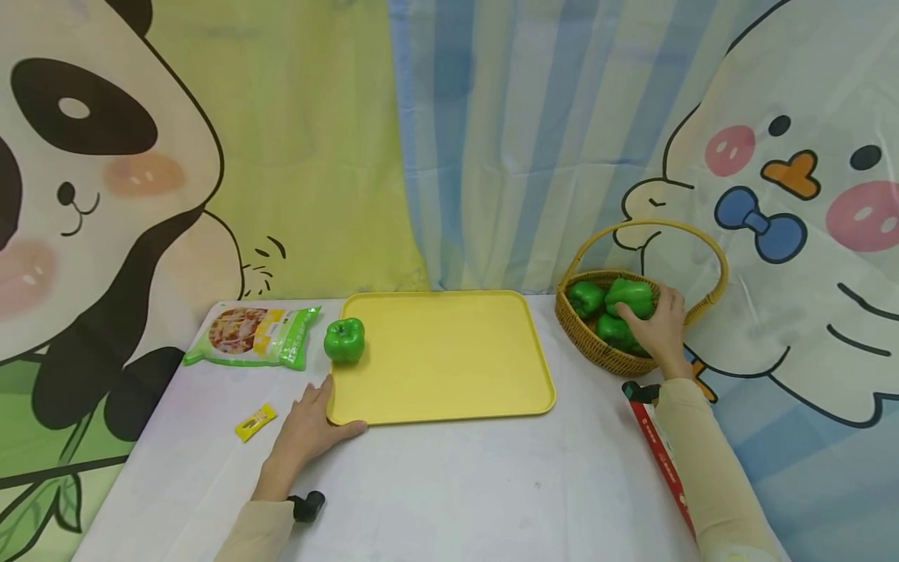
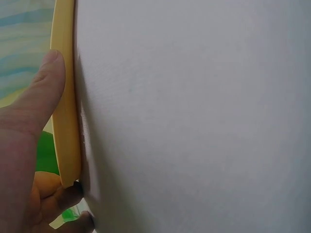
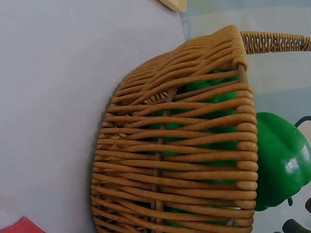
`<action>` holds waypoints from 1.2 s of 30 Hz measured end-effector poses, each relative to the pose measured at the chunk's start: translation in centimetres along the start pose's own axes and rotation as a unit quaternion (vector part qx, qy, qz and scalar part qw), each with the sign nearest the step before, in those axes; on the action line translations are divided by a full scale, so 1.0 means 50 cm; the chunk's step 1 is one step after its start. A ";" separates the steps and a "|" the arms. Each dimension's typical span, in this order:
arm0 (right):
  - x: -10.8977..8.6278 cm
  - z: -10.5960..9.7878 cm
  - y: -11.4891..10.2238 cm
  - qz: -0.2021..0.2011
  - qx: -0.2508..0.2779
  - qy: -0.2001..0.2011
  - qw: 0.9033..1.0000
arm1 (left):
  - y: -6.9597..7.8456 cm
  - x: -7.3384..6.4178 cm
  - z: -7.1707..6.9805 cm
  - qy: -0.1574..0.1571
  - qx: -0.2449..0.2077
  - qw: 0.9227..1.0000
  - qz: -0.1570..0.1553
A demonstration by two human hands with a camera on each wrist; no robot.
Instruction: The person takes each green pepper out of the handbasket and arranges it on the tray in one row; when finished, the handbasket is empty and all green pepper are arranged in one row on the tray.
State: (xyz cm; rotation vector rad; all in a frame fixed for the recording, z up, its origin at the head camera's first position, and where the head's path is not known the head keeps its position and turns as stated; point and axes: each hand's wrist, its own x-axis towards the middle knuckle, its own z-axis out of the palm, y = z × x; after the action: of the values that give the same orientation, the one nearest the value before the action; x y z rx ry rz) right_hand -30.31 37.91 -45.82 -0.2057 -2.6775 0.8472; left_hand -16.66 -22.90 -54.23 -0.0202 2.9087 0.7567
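Note:
My left hand (image 1: 303,428) holds the front left corner of a yellow tray (image 1: 449,359). In the left wrist view the thumb (image 2: 46,82) lies along the tray's outer wall, and the other fingers bend around the corner. On the tray's left edge sits a green bell pepper (image 1: 344,340). At the right, my right hand (image 1: 662,332) reaches over the rim of a wicker basket (image 1: 593,343) and grips a green bell pepper (image 1: 630,297) between thumb and fingers. In the right wrist view that pepper (image 3: 282,160) shows above the rim. More green peppers (image 1: 585,299) lie beneath and beside it.
A green and white food packet (image 1: 253,336) lies left of the tray, with a small yellow packet (image 1: 256,422) in front of it. A long red box (image 1: 660,457) lies partly under the right forearm. The basket's tall handle (image 1: 649,224) arches over it. Printed curtains hang behind the white table.

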 end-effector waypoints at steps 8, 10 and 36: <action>0.018 -0.007 0.004 0.012 -0.012 -0.020 1.000 | 0.003 -0.002 0.001 -0.003 -0.002 1.000 -0.007; 0.023 -0.007 0.006 0.018 -0.011 -0.024 0.999 | 0.003 -0.001 0.001 -0.001 -0.002 1.000 -0.007; 0.061 -0.003 0.034 0.030 -0.017 -0.085 0.996 | -0.001 -0.003 0.002 0.001 -0.007 1.000 -0.003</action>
State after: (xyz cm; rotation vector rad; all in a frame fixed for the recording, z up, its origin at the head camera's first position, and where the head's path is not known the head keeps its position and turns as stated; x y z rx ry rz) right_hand -33.03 40.07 -45.89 -0.2319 -2.8582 0.8740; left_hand -16.50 -22.90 -54.34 -0.0319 2.9032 0.7758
